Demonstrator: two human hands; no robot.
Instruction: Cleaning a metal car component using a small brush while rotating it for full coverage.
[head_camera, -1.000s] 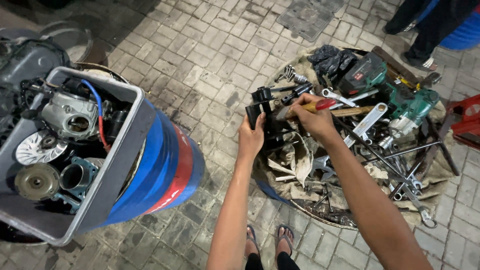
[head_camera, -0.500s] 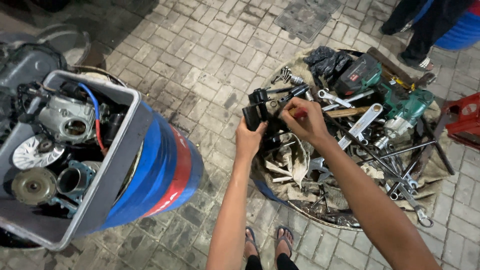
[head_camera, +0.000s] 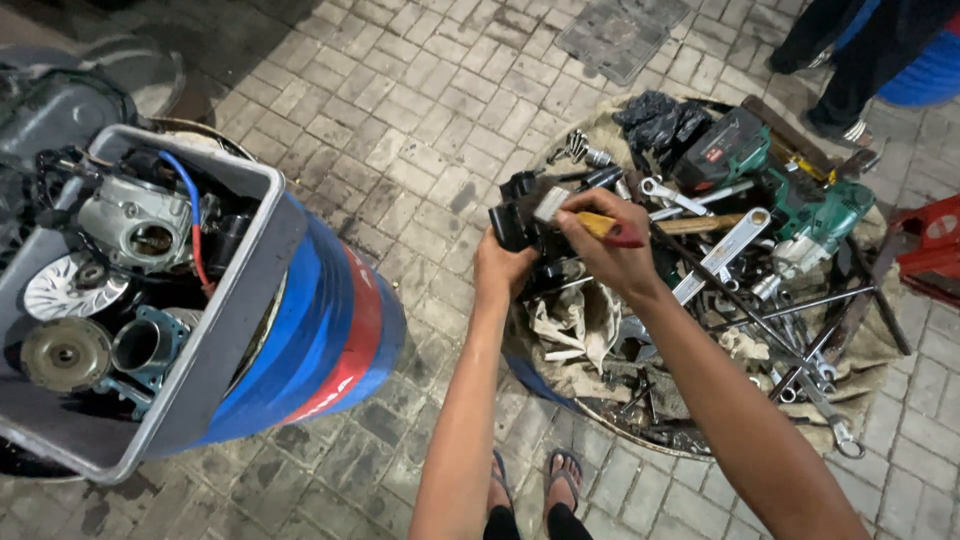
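Note:
My left hand (head_camera: 497, 267) grips a black metal engine part (head_camera: 524, 218) from below, holding it up over the left edge of a round tray of tools (head_camera: 610, 415). My right hand (head_camera: 610, 250) holds a small paintbrush (head_camera: 585, 218) with a yellow and red handle, its pale bristles resting on the top of the black part. My two bare forearms reach up from the bottom of the view. My feet in sandals (head_camera: 530, 475) stand on the paving below.
A grey bin of engine parts (head_camera: 215, 330) sits on a blue and red drum (head_camera: 330, 330) at left. The tray holds several wrenches (head_camera: 730, 245), a green power drill (head_camera: 815, 215) and rags (head_camera: 575, 320). Another person's legs (head_camera: 850, 70) stand upper right; a red stool (head_camera: 930, 245) is at right.
My hands have lifted the black part slightly up and left, and the brush has come onto its top; the view has drifted a little.

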